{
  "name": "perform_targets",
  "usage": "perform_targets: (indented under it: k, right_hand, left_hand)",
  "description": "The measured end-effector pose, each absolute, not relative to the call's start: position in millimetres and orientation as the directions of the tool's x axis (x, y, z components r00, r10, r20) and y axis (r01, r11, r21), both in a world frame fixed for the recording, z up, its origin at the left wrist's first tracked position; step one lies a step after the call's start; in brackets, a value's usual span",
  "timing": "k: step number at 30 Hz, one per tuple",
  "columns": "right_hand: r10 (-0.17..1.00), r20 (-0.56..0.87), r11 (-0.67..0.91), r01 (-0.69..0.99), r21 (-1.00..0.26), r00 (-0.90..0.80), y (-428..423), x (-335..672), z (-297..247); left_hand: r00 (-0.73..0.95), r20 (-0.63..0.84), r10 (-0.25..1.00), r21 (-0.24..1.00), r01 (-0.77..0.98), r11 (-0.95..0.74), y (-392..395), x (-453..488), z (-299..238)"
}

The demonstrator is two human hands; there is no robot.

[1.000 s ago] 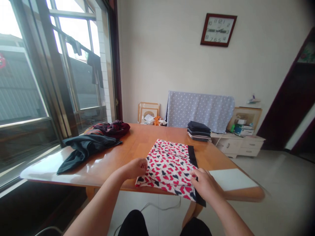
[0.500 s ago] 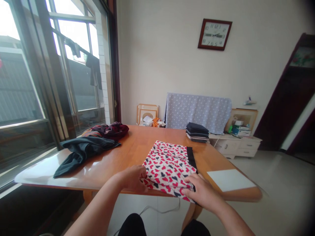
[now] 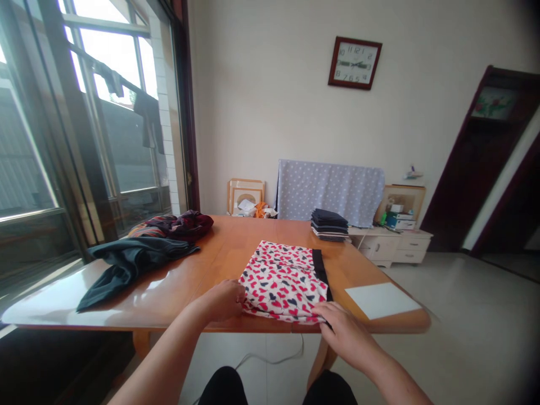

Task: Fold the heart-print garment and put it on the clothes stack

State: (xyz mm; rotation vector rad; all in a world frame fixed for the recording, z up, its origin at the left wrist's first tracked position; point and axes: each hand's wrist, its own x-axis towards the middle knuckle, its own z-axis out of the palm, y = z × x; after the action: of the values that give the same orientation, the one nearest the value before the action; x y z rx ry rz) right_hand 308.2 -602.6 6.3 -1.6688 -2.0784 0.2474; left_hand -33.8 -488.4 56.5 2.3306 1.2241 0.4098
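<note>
A folded white garment with red and black hearts and a black band (image 3: 284,281) lies near the front edge of the wooden table (image 3: 230,250). At its near left corner, my left hand (image 3: 228,300) has its fingers curled closed on the cloth; the fingertips are partly hidden. My right hand (image 3: 343,326) grips the near right corner beside the black band, fingers over the cloth and thumb at the table edge. The band runs down the garment's right side. Small wrinkles cross the cloth.
A dark green garment (image 3: 135,264) and a bunched dark red striped cloth (image 3: 177,225) lie at the left. Folded dark clothes (image 3: 329,225) are stacked at the back right. A white sheet (image 3: 382,300) rests at the right. Behind stands a low white cabinet (image 3: 403,247).
The garment's near edge, which hung over the table's front edge at the right, now lies up on the table. My right hand has shifted it there. The view has turned slightly right.
</note>
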Motion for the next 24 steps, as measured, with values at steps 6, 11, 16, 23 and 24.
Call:
perform_targets:
  k: [6, 11, 16, 23, 24]
  right_hand:
    - [0.973, 0.232, 0.165, 0.738, -0.654, -0.013, -583, 317, 19]
    - [0.96, 0.279, 0.227, 0.659, -0.717, -0.027, -554, 332, 25]
    - [0.958, 0.286, 0.212, 0.613, -0.761, 0.024, -511, 343, 28]
    - [0.935, 0.305, 0.158, 0.553, -0.818, 0.183, -460, 348, 8]
    - [0.936, 0.288, 0.13, 0.56, -0.818, 0.203, -455, 349, 3]
  left_hand:
    - [0.539, 0.047, 0.841, 0.678, 0.601, -0.423, -478, -32, 70]
    - [0.498, -0.042, 0.866, 0.859, 0.461, -0.224, -457, -27, 71]
    - [0.339, -0.046, 0.94, 0.883, 0.454, -0.12, -427, -15, 67]
    - [0.257, -0.035, 0.966, 0.887, 0.453, -0.088, -396, 2, 56]
    - [0.253, -0.043, 0.966, 0.889, 0.451, -0.078, -394, 3, 52]
